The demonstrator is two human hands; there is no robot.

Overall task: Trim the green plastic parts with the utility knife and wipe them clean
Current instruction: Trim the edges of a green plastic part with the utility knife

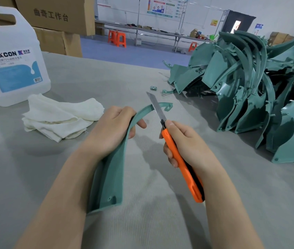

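My left hand [114,128] grips a long curved green plastic part [113,175] near its narrow upper bend; its wide end points toward me and its hooked tip reaches to the right. My right hand [183,142] holds an orange utility knife [182,164] with the blade out. The blade [156,108] lies across the part's thin curved arm just before the hooked tip. A white cloth [60,117] lies crumpled on the grey table [35,168] to the left of my hands.
A large pile of green plastic parts [250,87] fills the table's right side. A translucent DEXCON jug [9,56] stands at the far left behind the cloth. A small green offcut [153,87] lies near the pile. Cardboard boxes [56,20] stand behind the table.
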